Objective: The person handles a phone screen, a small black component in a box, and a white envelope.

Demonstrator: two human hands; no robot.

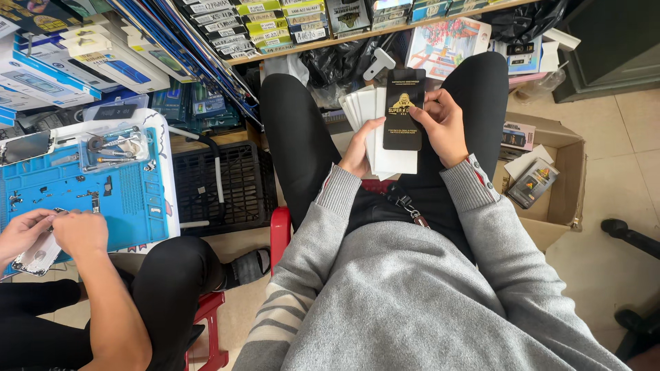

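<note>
In the upper middle of the frame the person, seated with black-trousered legs apart, holds a fan of flat white packets [368,130] over the lap. The left hand [361,148] is closed around the lower left edge of that stack, thumb lying across the front and fingers hidden behind it. The right hand [443,127] is curled on the right edge of a slim black packet [403,110] with a yellow emblem, which lies on top of the white ones and stands roughly upright in the picture; the thumb presses its face and the fingers wrap behind. Both grey sleeves [474,185] run down toward the bottom of the frame, and a key clip [411,208] hangs at the waist. At the right edge of the middle, an open cardboard box [567,178] sits on the tiled floor with a few small packets inside. Along the top runs a wooden shelf [385,31] crowded with boxed goods, and black plastic bags hang just beneath it. In the lower left, another person's two hands [51,233] close on a pale phone body [34,255] at the edge of a blue repair mat [130,199], which lies on a white worktop [168,165] scattered with small parts and a clear tray of tools [113,148]. A black plastic crate [220,185] stands between that worktop and the seated person's left leg.
</note>
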